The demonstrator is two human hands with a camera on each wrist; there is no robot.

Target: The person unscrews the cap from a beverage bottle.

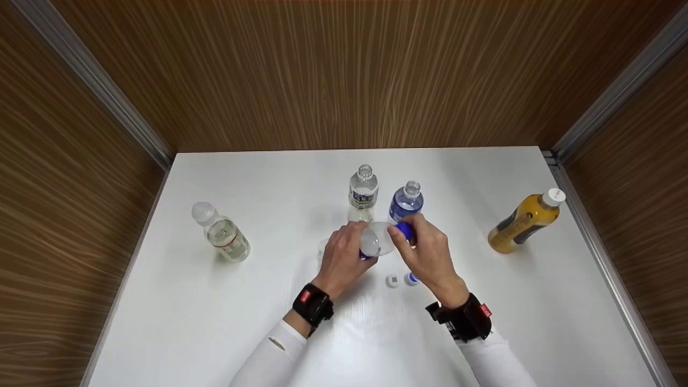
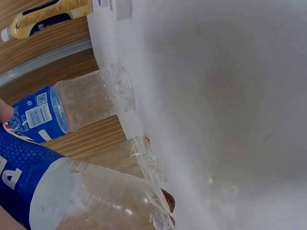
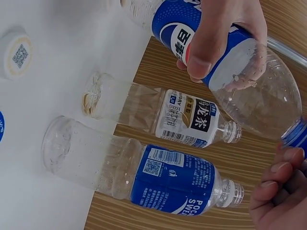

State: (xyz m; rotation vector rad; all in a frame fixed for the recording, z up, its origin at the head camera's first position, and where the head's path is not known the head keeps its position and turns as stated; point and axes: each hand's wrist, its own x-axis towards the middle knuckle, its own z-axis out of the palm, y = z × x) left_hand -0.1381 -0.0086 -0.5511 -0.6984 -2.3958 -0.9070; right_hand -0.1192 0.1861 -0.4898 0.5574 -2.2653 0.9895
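Observation:
My left hand (image 1: 342,255) grips a clear Pepsi bottle (image 3: 268,91) with a blue label round its middle. The bottle leans, its neck toward my right hand (image 1: 430,258). Thumb and fingers of that hand pinch the blue cap (image 1: 404,231) at the neck; whether it turns cannot be told. Just beyond my hands stand two capless bottles: an oolong tea bottle (image 3: 184,117) with a white label and a Pocari Sweat bottle (image 3: 175,177) with a blue one. On the table near my right hand lie a white cap (image 1: 393,280) and a blue-and-white cap (image 1: 412,278).
A clear bottle (image 1: 228,236) with a white cap and pale liquid stands at the left of the white table (image 1: 215,333). An orange-yellow bottle (image 1: 524,223) with a white cap stands at the right. Wood-grain panels (image 1: 344,75) enclose the back and sides.

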